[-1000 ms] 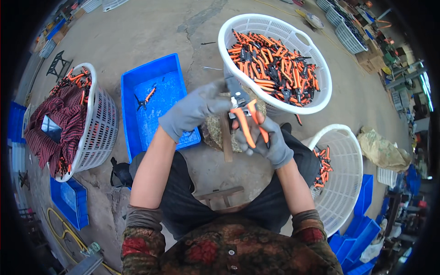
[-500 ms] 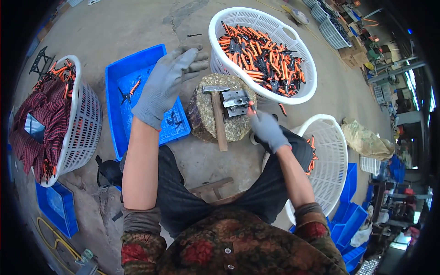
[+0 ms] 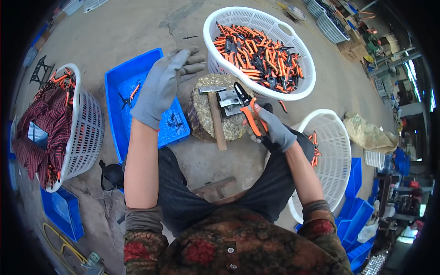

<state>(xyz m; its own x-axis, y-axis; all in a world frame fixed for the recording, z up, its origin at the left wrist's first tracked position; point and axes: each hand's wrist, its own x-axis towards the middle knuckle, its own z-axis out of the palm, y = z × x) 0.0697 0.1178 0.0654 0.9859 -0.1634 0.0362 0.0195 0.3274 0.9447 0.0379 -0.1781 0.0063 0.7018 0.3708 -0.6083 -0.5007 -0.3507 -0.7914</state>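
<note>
My gloved right hand grips a pair of pruning shears by the orange handles. Their dark jaws point up and left, over the metal block on a rough round block. A hammer rests on that block, its wooden handle toward me. Over the blue tray is my gloved left hand, empty, with fingers stretched out to the right. Inside the tray lie one orange-handled pair of shears and small dark parts.
Beyond the block stands a white basket heaped with orange-and-black shears. Another white basket, with some orange-handled tools, is by my right leg. At the left, a checked cloth covers a third basket. Blue bins are at lower right.
My right hand has drawn slightly right and toward me, and the shears now show clearly, lifted off the metal block. My left hand has barely moved.
</note>
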